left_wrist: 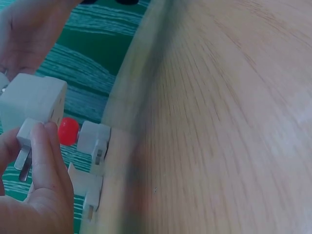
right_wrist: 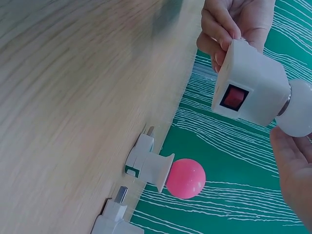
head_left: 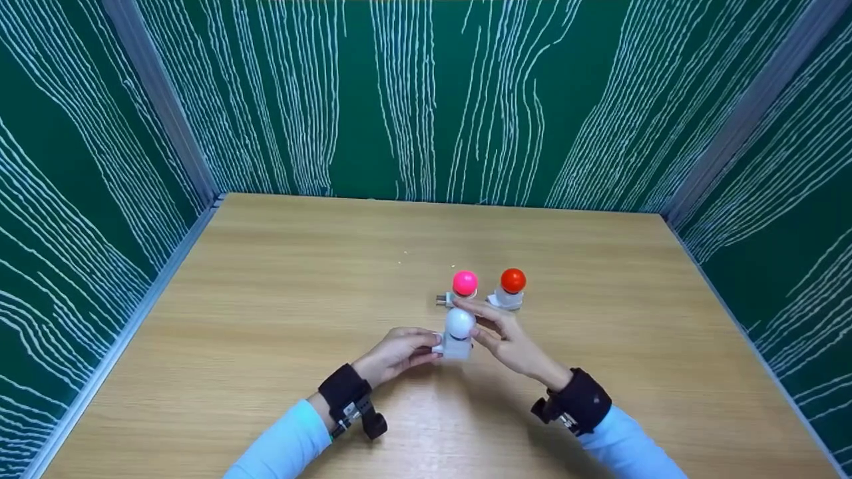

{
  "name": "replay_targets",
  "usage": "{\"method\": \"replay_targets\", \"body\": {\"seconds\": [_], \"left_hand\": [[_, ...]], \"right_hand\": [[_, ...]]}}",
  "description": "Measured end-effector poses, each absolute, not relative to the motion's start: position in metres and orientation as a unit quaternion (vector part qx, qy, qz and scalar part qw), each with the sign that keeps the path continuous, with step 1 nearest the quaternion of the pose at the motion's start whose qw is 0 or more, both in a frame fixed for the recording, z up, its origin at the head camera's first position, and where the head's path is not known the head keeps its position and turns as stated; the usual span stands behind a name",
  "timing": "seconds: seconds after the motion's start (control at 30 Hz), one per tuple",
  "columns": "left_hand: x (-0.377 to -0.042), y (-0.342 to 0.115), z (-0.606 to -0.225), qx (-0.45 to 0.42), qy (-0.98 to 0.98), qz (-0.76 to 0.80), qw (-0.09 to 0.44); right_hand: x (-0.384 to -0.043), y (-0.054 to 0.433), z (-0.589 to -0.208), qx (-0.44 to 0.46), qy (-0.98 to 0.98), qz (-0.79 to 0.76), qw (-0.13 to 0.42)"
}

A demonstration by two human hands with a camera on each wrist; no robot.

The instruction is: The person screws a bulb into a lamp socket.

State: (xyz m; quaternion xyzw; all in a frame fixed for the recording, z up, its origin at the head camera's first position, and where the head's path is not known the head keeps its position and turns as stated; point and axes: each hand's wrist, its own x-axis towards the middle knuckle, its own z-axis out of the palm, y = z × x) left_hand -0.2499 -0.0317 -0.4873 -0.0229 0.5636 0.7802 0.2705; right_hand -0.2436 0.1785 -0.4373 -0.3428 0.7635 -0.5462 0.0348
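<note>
Low over the table's middle, my left hand [head_left: 399, 352] pinches the plug end of a white plug-in lamp holder [head_left: 456, 348]. Its metal prongs [left_wrist: 24, 165] point out past my fingers in the left wrist view. A round white light bulb [head_left: 460, 322] sits on top of the holder. My right hand [head_left: 509, 336] holds this bulb from the right, thumb at its lower side and a finger reaching behind its top. A red rocker switch [right_wrist: 234, 97] shows on the holder's side in the right wrist view.
Just beyond my hands, a lamp holder with a pink bulb [head_left: 464, 283] lies on the wooden table [head_left: 299, 266]. To its right is another with a red bulb [head_left: 513, 280]. Green walls [head_left: 353, 100] with white streaks enclose the table's back and sides.
</note>
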Motion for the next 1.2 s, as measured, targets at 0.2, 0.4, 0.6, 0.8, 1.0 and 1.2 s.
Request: {"method": "replay_targets", "body": {"seconds": [0.2,0.4,0.6,0.8,1.0,1.2], "left_hand": [[-0.250,-0.032,-0.488,-0.025,0.566,0.779,0.267],[-0.250,-0.032,-0.488,-0.031,0.565,0.781,0.264],[-0.250,-0.032,-0.490,-0.033,0.567,0.779,0.265],[-0.251,-0.030,-0.490,-0.030,0.564,0.783,0.261],[-0.250,-0.030,-0.488,-0.032,0.560,0.786,0.260],[-0.249,-0.032,-0.488,-0.035,0.563,0.781,0.267]], "right_hand": [[-0.244,0.177,-0.438,-0.338,0.766,-0.546,0.019],[-0.244,0.176,-0.440,-0.329,0.770,-0.547,0.004],[-0.246,0.176,-0.444,-0.314,0.776,-0.545,-0.030],[-0.238,0.169,-0.430,-0.309,0.784,-0.531,-0.086],[-0.230,0.164,-0.417,-0.316,0.788,-0.515,-0.118],[-0.235,0.166,-0.426,-0.319,0.783,-0.522,-0.112]]}}
